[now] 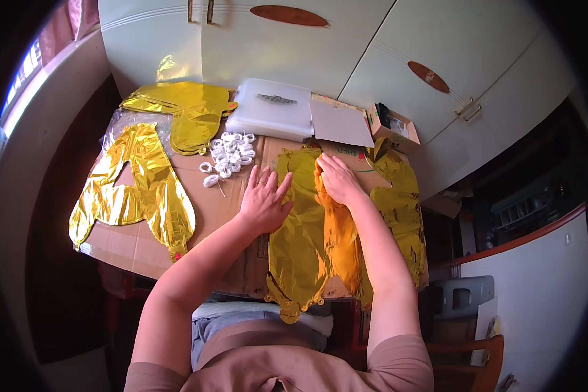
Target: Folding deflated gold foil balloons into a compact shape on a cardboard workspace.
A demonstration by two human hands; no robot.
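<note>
A flat gold foil balloon (297,225) lies lengthwise in front of me on the cardboard-covered table (215,209). Its right side rises in a fold that looks orange. My left hand (266,201) rests on the balloon's left edge, fingers spread and nothing gripped. Along the raised fold, my right hand (338,181) has its fingers close together, gripping the foil near its upper end; the thumb is hidden. More crumpled gold foil (398,209) lies right of my right forearm. A gold foil balloon shaped like the letter A (166,189) is spread out at the left.
Behind the A-shaped balloon are stacked gold foil balloons (199,117) and clear plastic wrapping (116,134). White string bundles (228,155) lie near a translucent plastic box (268,108). A grey card (342,123) and small open cardboard box (398,127) stand against white cabinets (281,49).
</note>
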